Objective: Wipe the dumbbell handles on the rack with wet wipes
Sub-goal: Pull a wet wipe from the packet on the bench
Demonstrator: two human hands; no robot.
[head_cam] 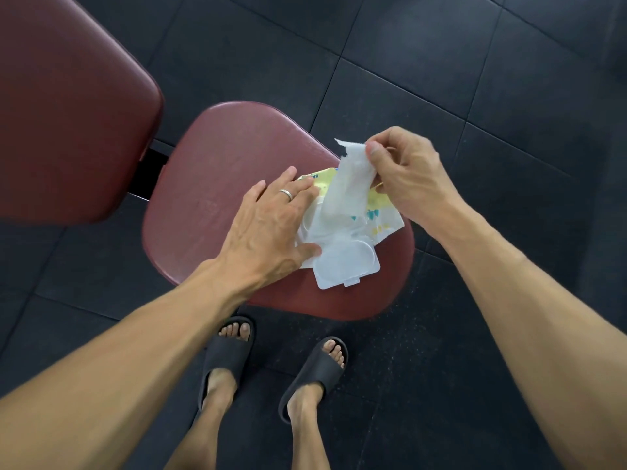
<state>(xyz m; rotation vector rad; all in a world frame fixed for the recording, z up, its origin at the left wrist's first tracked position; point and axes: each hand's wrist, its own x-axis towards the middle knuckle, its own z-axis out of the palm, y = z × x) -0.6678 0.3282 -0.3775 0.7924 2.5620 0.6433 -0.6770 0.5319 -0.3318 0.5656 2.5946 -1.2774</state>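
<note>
The grip of the right hand (410,178) is pinched on the upper end of a white wet wipe (349,183), thumb and forefinger pressed together on the sheet, which is drawn partly up out of the wet-wipe pack (380,218). The left hand (268,228) is laid flat on the pack's left side, fingers spread and straight, pressing it down; a ring (286,194) is worn on one finger.

The pack lies on the dark red seat pad of the table (203,205), toward its right edge and nearer the front end, with its clear flip lid (342,266) swung open toward the person. The lower part of the wipe is seen to run into the pack's opening, so it is judged not yet free.

The wipe is judged to be light, limp and damp, likely to cling and to drag the next sheet along; it is best taken near a corner or top edge, as now, with the pack held down while it is pulled clear. The pack itself is judged soft and light, easily lifted along with the sheet if not pinned.

No dumbbells or rack are in view. Black rubber floor tiles (441,62) surround the table, and two feet in black slides (227,354) stand before its front end.
</note>
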